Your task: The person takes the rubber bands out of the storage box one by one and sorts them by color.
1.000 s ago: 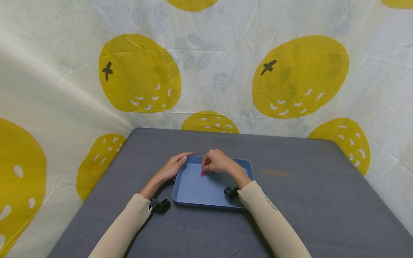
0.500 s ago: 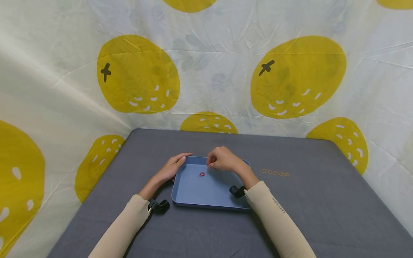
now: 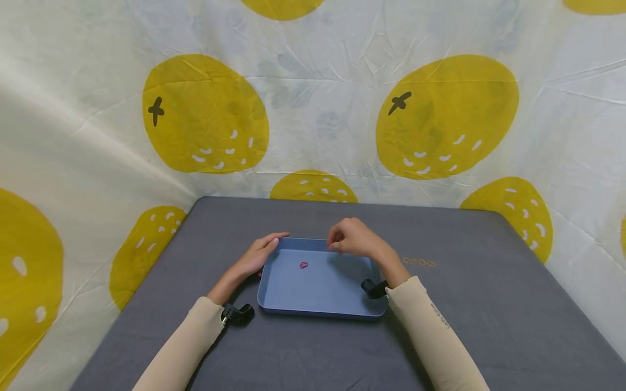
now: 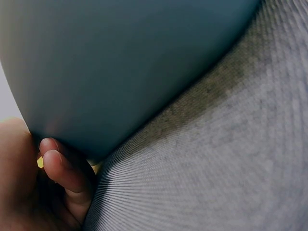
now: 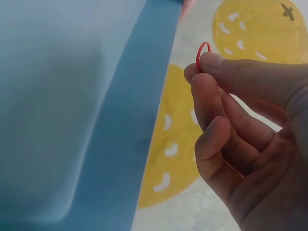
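Observation:
A shallow blue tray (image 3: 318, 296) lies on the grey-covered table. My left hand (image 3: 256, 256) grips its far left corner, thumb at the rim; in the left wrist view, curled fingers (image 4: 62, 168) sit against the outer wall. Over the tray's far right part hovers my right hand (image 3: 355, 237). Seen from the right wrist, its thumb and fingertip pinch a small red rubber band (image 5: 198, 54), which stands up as a loop. Inside the tray, left of the middle, is a small cluster of red rubber bands (image 3: 304, 265), too small to count.
Several orange rubber bands (image 3: 421, 262) lie in a row on the table (image 3: 479, 304) right of the tray, partly hidden by my right wrist. A white cloth with yellow fruit prints (image 3: 323, 125) hangs behind the table.
My right hand has moved right and upward, away from the red rubber bands, carrying one of them. The cluster now lies uncovered in the tray. My left hand keeps its hold on the corner.

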Motion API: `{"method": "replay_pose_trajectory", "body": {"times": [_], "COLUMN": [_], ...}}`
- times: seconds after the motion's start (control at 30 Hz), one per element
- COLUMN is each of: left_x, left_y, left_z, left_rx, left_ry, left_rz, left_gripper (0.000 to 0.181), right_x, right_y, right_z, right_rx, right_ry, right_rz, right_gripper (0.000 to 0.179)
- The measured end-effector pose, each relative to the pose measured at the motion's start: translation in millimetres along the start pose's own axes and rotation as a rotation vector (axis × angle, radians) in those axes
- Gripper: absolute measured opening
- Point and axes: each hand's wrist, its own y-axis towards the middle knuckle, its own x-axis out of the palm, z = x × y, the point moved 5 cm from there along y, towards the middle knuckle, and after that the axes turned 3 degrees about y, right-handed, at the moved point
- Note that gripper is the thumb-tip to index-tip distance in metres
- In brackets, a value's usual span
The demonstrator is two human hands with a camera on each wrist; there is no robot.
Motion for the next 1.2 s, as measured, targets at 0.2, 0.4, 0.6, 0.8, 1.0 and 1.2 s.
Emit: {"method": "replay_pose_trajectory", "body": {"times": [0.2,0.4,0.6,0.8,1.0,1.2], "left_x": [0.7,-0.6,-0.2,0.9,1.0,0.0], "left_y": [-1.1,-3.0,-2.2,-0.7,-1.5,-1.0], "left_z": [2.2,-0.1,1.3,1.0,1.4,0.9], "left_rx": [-0.011,-0.015,-0.02,-0.018,-0.017,-0.014], "left_ry": [0.016,0.019,0.014,0.014,0.022,0.035], "left_rz": [-0.002,0.0,0.005,0.0,0.001,0.006], "left_gripper": [0.045,0.045,0.046,0.047,0.045,0.045], "right_x": [-14,-26,-40,-50,-53,-51], "right_y": [-15.9,-31.6,-51.0,-72.4,-88.0,-95.7], "right_z": [6,15,29,52,75,92], "right_rx": [0.019,0.03,0.079,0.146,0.166,0.199], "right_ry": [-0.023,-0.009,0.014,0.002,0.016,0.022], "right_rz": [0.024,0.047,0.085,0.126,0.127,0.108], "right_gripper": [0.007,0.008,0.009,0.009,0.008,0.008]}}
